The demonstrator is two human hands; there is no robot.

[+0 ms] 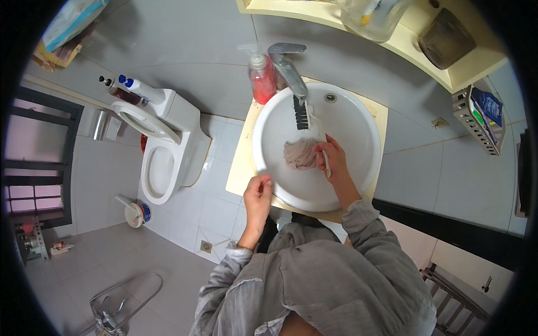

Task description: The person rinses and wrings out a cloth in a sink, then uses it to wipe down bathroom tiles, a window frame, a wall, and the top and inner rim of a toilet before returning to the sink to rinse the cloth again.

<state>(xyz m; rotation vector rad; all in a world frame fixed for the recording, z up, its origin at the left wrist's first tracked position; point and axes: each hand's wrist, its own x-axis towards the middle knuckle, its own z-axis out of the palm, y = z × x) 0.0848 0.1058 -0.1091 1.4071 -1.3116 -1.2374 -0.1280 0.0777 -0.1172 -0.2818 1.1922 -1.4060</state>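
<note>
My right hand [334,159] is closed around the handle of a white scrub brush [301,113] with dark bristles. The brush reaches over the basin, its head below the tap's spout. A crumpled grey-beige cloth [300,155] lies in the white washbasin [352,182], just left of my right hand. Beside the basin's near-left rim is my left hand [258,194], its fingers curled in and no object showing in them. The metal tap [287,70] stands at the back of the basin; whether water runs is hard to see.
A pump bottle of red liquid [262,81] stands left of the tap. Above to the right, a cream shelf [314,17] carries a clear jar [372,19] and a brown cup [446,39]. The toilet [178,147] is at the left, with a small white bucket [134,215] near it.
</note>
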